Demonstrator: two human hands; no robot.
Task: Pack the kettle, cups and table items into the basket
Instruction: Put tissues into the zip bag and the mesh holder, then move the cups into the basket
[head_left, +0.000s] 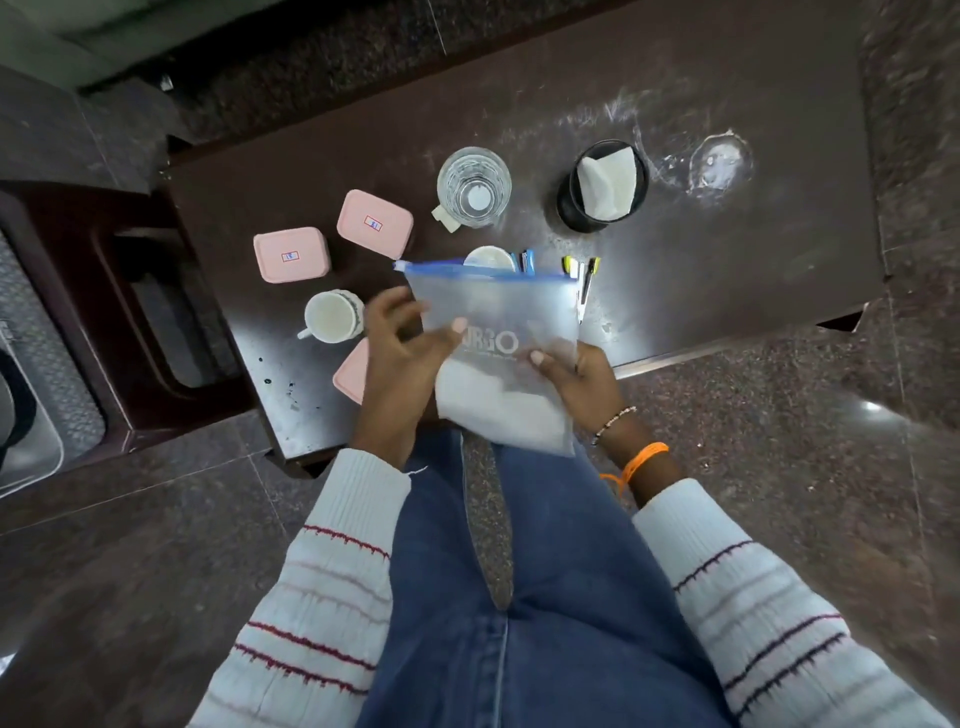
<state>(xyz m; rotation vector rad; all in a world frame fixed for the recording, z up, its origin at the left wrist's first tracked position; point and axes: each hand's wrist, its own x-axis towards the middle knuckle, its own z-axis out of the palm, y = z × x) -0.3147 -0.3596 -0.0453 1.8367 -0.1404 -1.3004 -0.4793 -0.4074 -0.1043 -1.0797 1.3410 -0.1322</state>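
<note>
Evidently mid-packing, both hands hold a zip pouch (498, 322) above the table (727, 270)'s near edge, left hand (405, 348) pinching its side, right hand (576, 374) gripping its lower corner; next it likely needs sealing, while cup (332, 316) and kettle (474, 187) wait.

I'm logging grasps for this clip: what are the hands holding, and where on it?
Both hold the zip bag: the left hand pinches its left edge, the right hand grips its lower right side.
</note>
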